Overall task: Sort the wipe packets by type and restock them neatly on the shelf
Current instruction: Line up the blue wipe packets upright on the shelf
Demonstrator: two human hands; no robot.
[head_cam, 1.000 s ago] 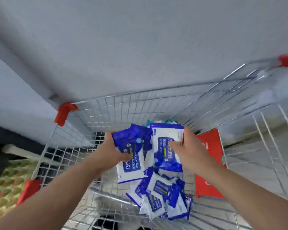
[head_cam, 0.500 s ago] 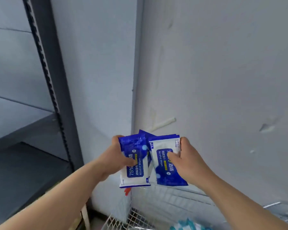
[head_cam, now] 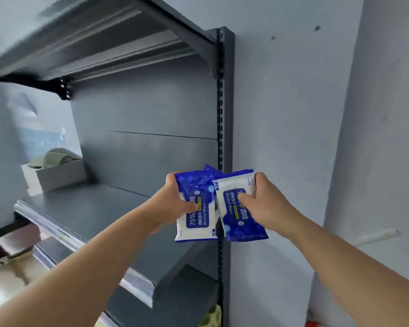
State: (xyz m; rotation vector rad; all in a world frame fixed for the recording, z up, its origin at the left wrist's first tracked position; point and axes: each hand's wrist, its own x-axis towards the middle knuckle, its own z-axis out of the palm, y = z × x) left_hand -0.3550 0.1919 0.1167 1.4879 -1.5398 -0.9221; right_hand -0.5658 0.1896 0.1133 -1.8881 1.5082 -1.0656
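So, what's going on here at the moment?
A person faces a dark grey metal shelf, holding packets up in front of it. The left hand grips a blue-and-white alcohol wipe packet, with another packet's edge peeking out behind it. The right hand pinches a second matching packet. Neither is set down yet. A pale grey box sits at the shelf's far left.

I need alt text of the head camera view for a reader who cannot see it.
Two bare hands hold blue-and-white plastic alcohol wipe packets before a dark grey metal shelf. The left hand grips the left packet, the right hand the right packet. A white box sits further left on the shelf.
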